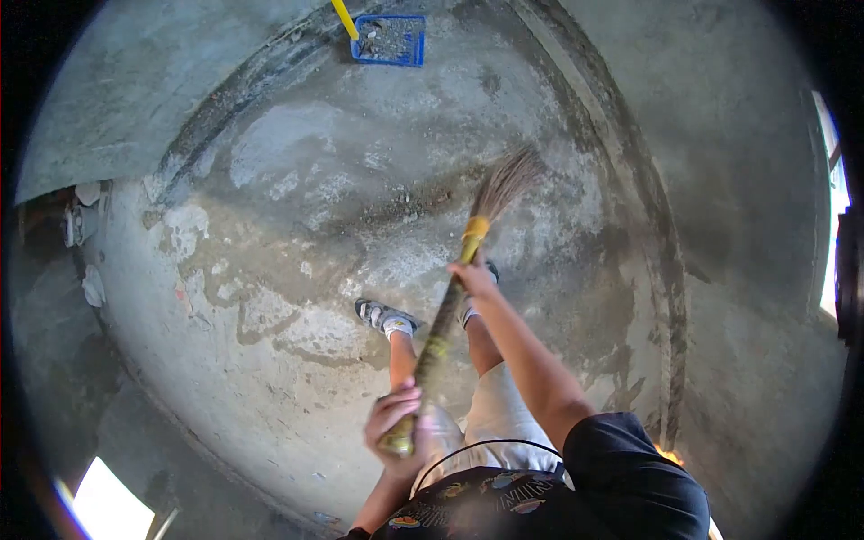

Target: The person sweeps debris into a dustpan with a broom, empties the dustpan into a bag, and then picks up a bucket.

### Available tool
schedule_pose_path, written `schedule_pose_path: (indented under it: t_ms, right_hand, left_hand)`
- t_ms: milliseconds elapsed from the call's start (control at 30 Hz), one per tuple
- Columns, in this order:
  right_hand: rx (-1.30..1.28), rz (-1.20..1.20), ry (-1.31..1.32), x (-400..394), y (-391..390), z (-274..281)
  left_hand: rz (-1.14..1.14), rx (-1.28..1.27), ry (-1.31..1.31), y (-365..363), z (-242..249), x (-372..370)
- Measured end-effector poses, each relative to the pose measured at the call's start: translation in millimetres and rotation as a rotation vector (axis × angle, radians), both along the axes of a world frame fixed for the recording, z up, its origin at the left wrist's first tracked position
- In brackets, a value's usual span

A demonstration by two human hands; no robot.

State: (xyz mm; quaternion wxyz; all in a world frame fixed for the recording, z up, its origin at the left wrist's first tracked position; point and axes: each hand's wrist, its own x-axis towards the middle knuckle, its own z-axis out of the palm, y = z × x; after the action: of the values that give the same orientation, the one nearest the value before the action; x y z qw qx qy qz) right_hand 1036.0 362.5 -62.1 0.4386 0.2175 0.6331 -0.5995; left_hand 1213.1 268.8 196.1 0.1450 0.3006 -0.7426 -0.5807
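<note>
A long-handled broom (pixel 441 328) slants across the view, its brown bristles (pixel 510 184) near the floor at the upper right, slightly blurred. Low on the handle, close to its butt end, my left hand (pixel 396 425) is wrapped round it. My right hand (pixel 474 277) grips the handle farther up, just below the yellow binding. To the left of the bristles lies a loose pile of dirt and grit (pixel 409 205) on the concrete floor (pixel 351 261).
A blue dustpan (pixel 421 63) with a yellow handle stands at the far wall, holding grey debris. Rough concrete walls (pixel 720 180) curve round both sides. My feet in dark sandals (pixel 385 315) are on the floor below the dirt. Pale objects (pixel 90 286) lie at the left opening.
</note>
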Motion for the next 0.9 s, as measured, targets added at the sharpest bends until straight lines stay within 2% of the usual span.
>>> schedule_pose_path:
  t_ms: [67, 133, 167, 200, 233, 300, 367, 400, 433, 467, 500, 533, 567, 600, 633, 667, 700, 733, 800, 833, 900]
  right_hand:
    - [0.053, -0.078, -0.088, 29.0, -26.8, 21.5]
    - [-0.063, -0.064, 0.018, 80.8, -46.6, -26.0]
    - [-0.065, 0.047, 0.049, 97.0, -60.8, -29.2]
    - [-0.061, 0.155, 0.082, 102.9, -67.1, -20.7]
    - [-0.066, 0.152, 0.104, 82.1, -62.2, 21.5]
    - [-0.187, 0.849, -0.105, 25.8, -38.8, 142.4]
    - [-0.071, 1.11, 0.387, 21.4, -4.7, 105.5]
    - [-0.076, 1.107, 0.473, 7.6, 26.8, 107.3]
    - [0.083, 1.044, 0.538, -4.1, 60.9, 92.1]
    - [0.223, 1.239, 0.683, -38.2, 75.0, 196.7]
    - [0.535, 1.229, 0.423, -55.4, 118.8, 143.7]
    - [0.632, 1.031, 0.48, -66.4, 165.9, 136.8]
    - [0.709, 0.753, 0.285, -77.2, 211.4, 130.1]
    - [0.706, 0.756, 0.284, -97.4, 309.1, 55.0]
    - [0.886, 1.217, 0.791, -104.6, 390.3, -15.2]
    - [0.916, 0.597, 0.424, -79.8, 360.9, 94.7]
    - [1.026, 0.97, 0.447, -68.9, 402.5, 86.2]
    - [1.022, 0.974, 0.444, -38.8, 412.7, 94.3]
    - [0.913, 0.771, -0.077, 5.1, 435.8, 129.6]
    - [0.846, 0.659, -0.335, 29.3, 448.0, 140.5]
    - [0.287, 0.934, -0.121, 84.2, 476.2, 142.4]
  left_hand:
    - [0.294, 0.034, 0.135, -10.1, -0.9, 14.5]
    - [0.376, -0.051, 0.129, -33.0, 20.0, 32.7]
    - [0.35, -0.118, 0.124, -42.4, 33.7, 40.7]
    - [0.339, -0.186, 0.112, -46.6, 52.3, 43.5]
    - [0.338, -0.233, 0.104, -49.4, 71.0, 44.8]
    - [0.333, -0.278, 0.101, -54.6, 107.3, 49.7]
    - [0.505, -0.247, 0.105, -67.9, 129.9, 56.1]
    - [0.502, -0.247, 0.13, -74.6, 139.6, 59.0]
    - [0.495, -0.262, 0.162, -81.1, 146.9, 62.3]
    - [0.483, -0.277, 0.18, -88.4, 155.0, 69.6]
    - [0.473, -0.278, 0.187, -98.6, 161.5, 75.2]
    - [0.513, -0.247, 0.232, -104.2, 160.7, 74.7]
    - [0.559, -0.215, 0.267, -111.2, 160.8, 75.1]
    - [0.561, -0.218, 0.264, -121.0, 163.4, 80.7]
    - [0.542, -0.198, 0.31, -131.3, 162.3, 82.0]
    - [0.529, -0.181, 0.368, -142.4, 160.9, 75.8]
    - [0.537, -0.125, 0.479, -148.1, 163.3, 70.2]
    - [0.538, -0.128, 0.474, -155.2, 165.7, 69.1]
    - [0.52, -0.086, 0.679, -161.9, 162.7, 62.1]
    - [0.522, -0.083, 0.674, -163.9, 163.9, 57.2]
    - [0.532, -0.137, 0.715, -163.0, 168.0, 50.0]
